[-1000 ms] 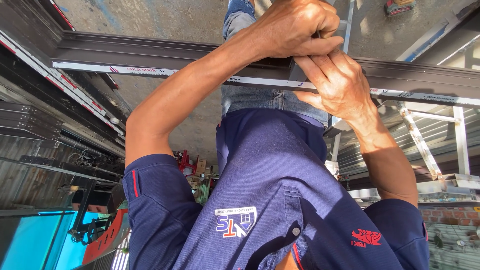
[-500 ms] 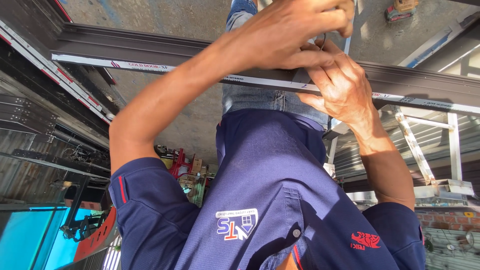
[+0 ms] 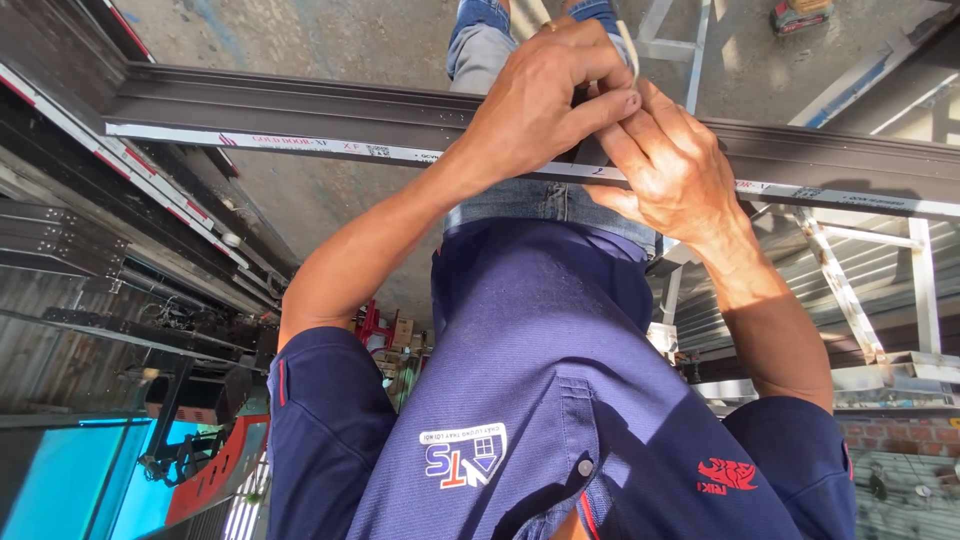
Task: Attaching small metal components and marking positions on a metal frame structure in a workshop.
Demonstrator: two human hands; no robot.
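Right now both hands meet at one spot on the long dark metal bar (image 3: pixel 300 115), which runs sideways, out past the fingers on both sides. The left hand (image 3: pixel 540 100) is curled tight, its fingers (image 3: pixel 600 105) pinched shut. A thin white strip (image 3: pixel 628 45) runs up from that pinch, but I cannot tell if the fingers really hold it. The right hand (image 3: pixel 675 165) lies on the bar, its fingertips touching the left ones. I cannot tell if it grips anything. A white sticky tape band (image 3: pixel 300 142) runs along the near edge of the bar, just under the fingers. Beyond the fingers is the grey concrete floor (image 3: pixel 330 30).

I think the hands are doing small, fiddly work at that one spot. Any move from here calls for a steady pinch and the right hand staying close.
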